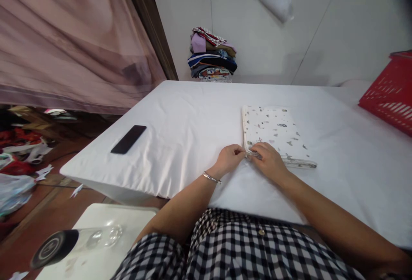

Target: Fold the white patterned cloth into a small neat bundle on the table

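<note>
A white cloth (273, 127) printed with small grey and brown figures lies folded into a flat, layered rectangle on the white-covered table (193, 121). At its near left corner, my left hand (230, 158) pinches the edge of the layers between thumb and fingers. Just to the right, my right hand (268, 162) grips the near edge of the same cloth, its fingers on top and bent over the folds. Both hands are close together, and the fingertips partly hide the corner.
A black phone (128, 139) lies on the table's left side. Behind the far edge stands a stack of folded clothes (212, 54). A red plastic basket (391, 93) sits at the right. Lower left, a clear bottle (93, 238) with a dark cap lies on a white stool (128, 215).
</note>
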Available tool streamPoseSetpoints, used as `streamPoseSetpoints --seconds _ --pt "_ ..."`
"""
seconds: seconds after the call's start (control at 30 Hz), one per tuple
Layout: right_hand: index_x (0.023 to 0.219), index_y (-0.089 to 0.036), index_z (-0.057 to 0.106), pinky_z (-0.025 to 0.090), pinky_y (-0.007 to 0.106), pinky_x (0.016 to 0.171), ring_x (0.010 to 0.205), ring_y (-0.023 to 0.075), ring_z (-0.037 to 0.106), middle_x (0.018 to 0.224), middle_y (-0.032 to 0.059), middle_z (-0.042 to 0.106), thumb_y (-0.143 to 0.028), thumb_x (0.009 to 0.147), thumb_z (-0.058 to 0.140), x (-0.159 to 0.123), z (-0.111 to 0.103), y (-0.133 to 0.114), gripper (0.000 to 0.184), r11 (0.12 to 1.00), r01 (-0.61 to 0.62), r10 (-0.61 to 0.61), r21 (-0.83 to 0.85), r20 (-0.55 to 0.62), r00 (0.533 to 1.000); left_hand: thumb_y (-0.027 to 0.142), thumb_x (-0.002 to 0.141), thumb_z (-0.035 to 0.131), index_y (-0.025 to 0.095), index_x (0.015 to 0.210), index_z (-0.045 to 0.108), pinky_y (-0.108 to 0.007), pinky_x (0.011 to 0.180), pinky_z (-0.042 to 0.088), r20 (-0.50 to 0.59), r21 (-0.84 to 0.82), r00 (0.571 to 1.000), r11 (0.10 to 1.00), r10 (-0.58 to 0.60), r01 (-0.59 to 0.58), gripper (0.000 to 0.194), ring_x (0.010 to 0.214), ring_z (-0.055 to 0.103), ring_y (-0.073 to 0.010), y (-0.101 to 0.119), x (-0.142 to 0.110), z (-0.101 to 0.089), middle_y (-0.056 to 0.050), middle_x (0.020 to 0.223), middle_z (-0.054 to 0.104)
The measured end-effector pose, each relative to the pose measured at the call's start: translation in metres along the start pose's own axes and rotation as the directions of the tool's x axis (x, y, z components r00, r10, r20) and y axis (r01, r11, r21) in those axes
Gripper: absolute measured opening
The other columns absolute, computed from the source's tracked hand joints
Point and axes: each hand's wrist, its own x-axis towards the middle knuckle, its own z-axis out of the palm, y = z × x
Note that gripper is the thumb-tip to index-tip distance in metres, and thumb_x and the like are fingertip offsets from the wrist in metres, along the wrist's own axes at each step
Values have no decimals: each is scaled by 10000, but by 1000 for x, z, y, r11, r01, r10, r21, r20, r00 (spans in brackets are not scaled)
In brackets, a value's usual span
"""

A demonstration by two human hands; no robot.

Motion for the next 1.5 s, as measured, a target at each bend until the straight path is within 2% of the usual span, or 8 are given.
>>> streamPoseSetpoints --seconds 0.17,0.37,0.67,0.87,1.03,1.2,1.3,1.5 --pt "872 -233 625 463 377 763 864 227 578 897 52 645 -285 870 537 2 1 0 103 995 -81 82 58 -7 997 281 736 614 187 845 668 -229 661 442 53 0 998 999 44 -44 154 744 589 -125 -1 -3 -2 11 805 672" --pt "853 -226 598 453 357 752 851 219 577 867 44 637 -255 875 525 1 5 6 82 991 -95 98 94 -29 995 399 710 680 195 790 600 -241 611 397 -7 148 998 987 66 -64 233 678 523 -119 4 -6 0 26 752 604" --pt "820 -233 575 449 350 718 808 211 569 831 39 626 -283 907 487 0 4 3 133 991 -88 94 97 -61 994 313 718 692 196 816 573 -252 641 405 4 251 998 966 61 -60 194 719 538 -137 9 -8 2 13 781 601" --pt "853 -237 573 457 370 754 843 227 572 864 57 628 -302 924 475 -2 3 2 138 997 -26 32 76 -72 997 224 767 598 197 779 586 -246 658 415 -7 218 992 968 128 -124 32 732 546 -133 5 -7 3 6 789 608" --pt "855 -242 580 462 372 747 827 225 567 845 53 621 -336 929 477 -1 3 2 158 994 -30 39 108 -85 996 219 765 570 192 755 612 -236 632 402 -57 205 993 975 103 -89 50 697 538 -129 9 -9 3 4 743 615" --pt "838 -234 571 457 360 721 800 216 561 830 48 614 -322 933 473 -1 2 0 162 994 -38 46 102 -78 996 331 767 588 195 746 658 -237 600 375 17 136 993 984 116 -117 154 656 523 -120 13 -12 2 21 713 619" --pt "846 -236 575 456 363 721 811 223 564 844 54 620 -311 930 469 -1 2 0 155 995 -44 50 85 -72 996 389 783 559 191 724 672 -239 579 360 30 102 997 992 77 -80 235 634 509 -119 10 -11 3 22 686 620" --pt "890 -238 600 467 377 761 852 232 577 873 63 627 -292 929 460 -3 1 2 155 997 0 8 73 -111 994 308 746 539 177 661 657 -230 548 338 1 56 1000 998 -22 22 196 609 489 -115 5 -4 5 34 599 581"
